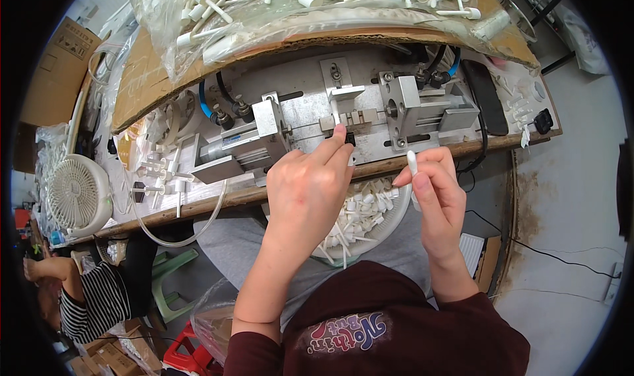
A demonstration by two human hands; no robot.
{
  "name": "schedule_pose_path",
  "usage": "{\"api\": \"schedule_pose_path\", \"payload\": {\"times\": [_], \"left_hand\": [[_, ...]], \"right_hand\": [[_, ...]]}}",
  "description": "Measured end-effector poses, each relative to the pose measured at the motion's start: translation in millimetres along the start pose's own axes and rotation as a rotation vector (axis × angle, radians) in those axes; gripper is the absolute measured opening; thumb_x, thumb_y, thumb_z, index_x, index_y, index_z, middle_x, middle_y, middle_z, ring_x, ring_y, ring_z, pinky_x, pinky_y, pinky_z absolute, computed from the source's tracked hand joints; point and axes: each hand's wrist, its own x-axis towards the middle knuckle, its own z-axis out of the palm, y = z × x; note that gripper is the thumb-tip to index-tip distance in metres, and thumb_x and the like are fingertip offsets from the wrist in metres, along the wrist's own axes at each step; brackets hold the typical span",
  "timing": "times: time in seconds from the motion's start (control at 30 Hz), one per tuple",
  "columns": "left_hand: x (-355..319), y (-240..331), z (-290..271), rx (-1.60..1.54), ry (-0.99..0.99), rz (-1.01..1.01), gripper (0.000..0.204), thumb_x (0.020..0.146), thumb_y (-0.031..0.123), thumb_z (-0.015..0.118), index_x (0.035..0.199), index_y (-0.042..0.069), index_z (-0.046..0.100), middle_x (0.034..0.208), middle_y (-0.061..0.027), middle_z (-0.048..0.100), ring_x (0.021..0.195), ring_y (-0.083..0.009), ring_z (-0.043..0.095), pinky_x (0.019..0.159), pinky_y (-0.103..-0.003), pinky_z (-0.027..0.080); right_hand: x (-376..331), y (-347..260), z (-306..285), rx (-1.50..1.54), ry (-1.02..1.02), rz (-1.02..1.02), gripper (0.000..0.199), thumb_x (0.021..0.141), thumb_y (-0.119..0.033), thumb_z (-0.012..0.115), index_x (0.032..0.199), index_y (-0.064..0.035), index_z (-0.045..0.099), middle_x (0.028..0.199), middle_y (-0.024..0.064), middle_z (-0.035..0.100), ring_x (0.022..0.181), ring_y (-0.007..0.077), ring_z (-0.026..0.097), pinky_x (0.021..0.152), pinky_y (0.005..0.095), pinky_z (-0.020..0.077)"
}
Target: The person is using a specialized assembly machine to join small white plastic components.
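Note:
My left hand reaches up to the metal press jig on the bench, its index fingertip pressing a small black part at the jig's middle slot. My right hand holds a small white plastic tube piece upright between thumb and fingers, just below the bench's front edge. On my lap, under both hands, stands a white bowl filled with several white plastic pump parts.
A clear bag of white plastic parts lies on cardboard behind the jig. A white fan stands at the left, with loose white parts beside it. Another person in a striped top sits at the lower left. Cables run across the floor on the right.

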Motion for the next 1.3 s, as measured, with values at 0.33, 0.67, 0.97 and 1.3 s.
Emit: {"api": "schedule_pose_path", "payload": {"times": [0.33,0.67,0.97,1.3], "left_hand": [[-15.8,32.0,-34.5,-0.715,-0.082,-0.019,0.040,0.071,0.000,0.082,0.109,0.005,0.073,0.105,-0.0104,0.073,0.081,-0.0210,0.072,0.072,-0.031,0.058],[-17.6,12.5,-24.0,-0.323,0.125,-0.043,0.031,0.075,0.003,0.077,0.106,0.003,0.071,0.105,-0.0087,0.068,0.077,-0.0214,0.066,0.066,-0.033,0.055],[-5.7,1.9,2.9,-0.027,-0.040,-0.048,0.026,0.074,0.011,0.079,0.099,0.005,0.074,0.125,-0.0095,0.069,0.065,-0.0224,0.068,0.063,-0.032,0.053],[-4.4,-3.6,3.5,-0.117,-0.030,-0.093,0.025,0.074,0.012,0.079,0.098,0.007,0.075,0.123,-0.0070,0.070,0.058,-0.0255,0.067,0.059,-0.032,0.054]], "right_hand": [[-3.7,-3.9,-2.6,0.686,-0.068,0.450,0.020,0.104,-0.015,0.055,0.104,0.0031,0.062,0.086,0.0078,0.065,0.062,0.0096,0.060,0.053,0.0219,0.0492],[3.0,-1.7,0.6,0.553,-0.065,0.344,0.024,0.102,-0.012,0.057,0.121,0.0022,0.057,0.101,0.0106,0.068,0.076,0.0085,0.061,0.065,0.0221,0.0499],[8.2,-10.7,-1.1,0.119,-0.107,0.218,0.010,0.094,-0.001,0.062,0.103,0.0026,0.066,0.089,0.0091,0.069,0.073,0.0097,0.063,0.068,0.0224,0.0501],[99.6,-37.9,-20.3,-0.267,0.046,-0.272,0.008,0.089,-0.007,0.070,0.094,-0.0010,0.070,0.081,0.0018,0.068,0.068,0.0069,0.060,0.063,0.0228,0.0476]]}}
